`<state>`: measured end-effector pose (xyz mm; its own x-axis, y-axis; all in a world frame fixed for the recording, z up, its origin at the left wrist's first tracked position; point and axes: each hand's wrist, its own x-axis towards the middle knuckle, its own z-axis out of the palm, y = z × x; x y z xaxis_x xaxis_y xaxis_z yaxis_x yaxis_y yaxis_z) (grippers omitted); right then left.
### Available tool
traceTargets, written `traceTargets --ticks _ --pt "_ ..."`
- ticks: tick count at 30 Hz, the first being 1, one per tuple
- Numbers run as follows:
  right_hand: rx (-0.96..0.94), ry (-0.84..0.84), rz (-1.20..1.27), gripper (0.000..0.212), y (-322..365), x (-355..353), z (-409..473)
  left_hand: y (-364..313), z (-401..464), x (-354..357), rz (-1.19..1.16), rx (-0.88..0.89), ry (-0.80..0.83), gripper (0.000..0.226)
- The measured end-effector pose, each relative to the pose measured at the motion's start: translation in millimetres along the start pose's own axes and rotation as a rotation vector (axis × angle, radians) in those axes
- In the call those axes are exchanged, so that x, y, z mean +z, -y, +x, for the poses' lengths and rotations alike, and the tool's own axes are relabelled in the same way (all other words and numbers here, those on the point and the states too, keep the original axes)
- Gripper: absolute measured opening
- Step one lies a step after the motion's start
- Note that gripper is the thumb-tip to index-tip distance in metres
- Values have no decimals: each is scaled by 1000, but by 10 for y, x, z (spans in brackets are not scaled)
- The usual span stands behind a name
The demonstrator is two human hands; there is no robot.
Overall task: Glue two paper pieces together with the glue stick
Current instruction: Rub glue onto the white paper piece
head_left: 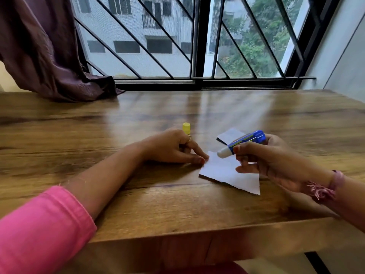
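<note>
A white paper piece (223, 171) lies flat on the wooden table (158, 204). My left hand (173, 147) presses its top left corner down with the fingertips. My right hand (272, 159) grips a blue glue stick (244, 142), uncapped, with its white tip pointing down-left just above the paper's upper edge. A second, smaller paper piece (229, 135) rests behind the glue stick, partly hidden by it. The yellow cap (186, 128) stands upright just behind my left hand.
A purple curtain (49, 56) drapes onto the table's far left corner. A barred window (187, 36) runs along the table's far edge. The table's near edge (197, 232) lies close below the paper.
</note>
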<state>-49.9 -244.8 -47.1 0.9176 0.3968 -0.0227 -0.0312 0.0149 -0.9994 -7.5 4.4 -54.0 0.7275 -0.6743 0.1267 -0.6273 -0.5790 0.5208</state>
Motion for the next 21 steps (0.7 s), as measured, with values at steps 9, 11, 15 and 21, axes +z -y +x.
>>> traceTargets --ticks 9,11,15,21 --pt "-178 61 -304 12 60 297 306 12 6 4 15 32 3 13" --pt "-194 49 -363 15 -24 337 312 27 9 -5 29 31 2 16" --pt "-313 65 -509 16 -104 332 294 22 19 -13 27 37 22 18" --pt "-455 67 -636 15 -134 342 283 27 37 -19 6 27 25 18"
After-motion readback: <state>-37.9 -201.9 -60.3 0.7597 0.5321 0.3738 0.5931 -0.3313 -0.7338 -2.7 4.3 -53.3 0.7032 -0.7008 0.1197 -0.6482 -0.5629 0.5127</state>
